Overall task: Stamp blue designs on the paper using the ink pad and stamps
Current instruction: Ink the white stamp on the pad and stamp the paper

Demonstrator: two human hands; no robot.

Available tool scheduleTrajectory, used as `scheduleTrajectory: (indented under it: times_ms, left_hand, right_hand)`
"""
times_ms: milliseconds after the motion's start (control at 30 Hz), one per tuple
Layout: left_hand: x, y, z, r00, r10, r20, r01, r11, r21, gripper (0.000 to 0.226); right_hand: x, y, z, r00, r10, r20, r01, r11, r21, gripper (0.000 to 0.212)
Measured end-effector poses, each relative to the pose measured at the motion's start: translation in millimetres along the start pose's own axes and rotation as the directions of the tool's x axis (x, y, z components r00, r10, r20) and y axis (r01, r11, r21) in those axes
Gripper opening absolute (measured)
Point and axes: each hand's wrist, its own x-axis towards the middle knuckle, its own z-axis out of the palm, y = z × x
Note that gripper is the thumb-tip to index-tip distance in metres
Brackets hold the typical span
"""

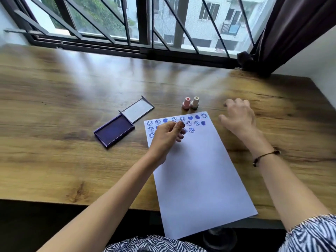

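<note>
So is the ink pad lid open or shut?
Open: the ink pad shows its dark blue surface, with the lid hinged back flat on the table.

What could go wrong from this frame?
1. The left hand hovers over fresh prints with ink-darkened fingertips; touching down could smudge the paper.
2. The paper overhangs the table at its near edge and nothing pins it; the right hand is off the sheet, so a stamp press may shift it.
3. The ink pad lies open near the left forearm's path.
</note>
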Motion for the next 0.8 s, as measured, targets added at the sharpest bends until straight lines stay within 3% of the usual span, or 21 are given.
scheduleTrajectory:
  times_ms: [167,333,400,433,500,600,700,800]
  left_hand:
    - [-2,3,-2,1.000,-0.005,-0.029,0.004,1.000,-0.024,0.023]
    - [-9,5,-13,0.996,-0.012,-0.092,0.007,0.998,-0.055,0.016]
    - [-10,5,-19,0.993,-0.007,-0.117,0.000,0.998,-0.062,0.015]
    - [-11,6,-22,0.992,-0.002,-0.128,-0.006,0.998,-0.065,0.015]
    - [-12,6,-27,0.987,0.007,-0.163,-0.021,0.996,-0.082,0.012]
    - [-12,9,-37,0.966,0.003,-0.259,-0.043,0.988,-0.147,0.019]
    - [-16,14,-50,0.953,0.027,-0.302,-0.092,0.975,-0.204,0.011]
    - [-26,14,-65,0.953,0.026,-0.303,-0.101,0.967,-0.235,0.006]
  right_hand:
    - [31,-63,-3,0.952,-0.306,-0.013,0.301,0.925,0.230,0.030]
    - [51,-94,26,0.871,-0.486,0.070,0.490,0.869,-0.062,0.032]
    - [52,-93,30,0.860,-0.509,0.033,0.510,0.858,-0.064,0.027]
    - [51,-94,29,0.860,-0.510,-0.011,0.510,0.860,0.000,0.024]
    - [41,-99,21,0.886,-0.457,-0.082,0.460,0.837,0.296,0.017]
    - [6,-116,1,0.916,-0.401,0.023,0.241,0.594,0.767,0.014]
    - [-21,-131,-2,0.899,-0.431,0.075,0.108,0.385,0.917,0.011]
    - [-31,-142,4,0.891,-0.436,0.123,0.020,0.310,0.951,0.009]
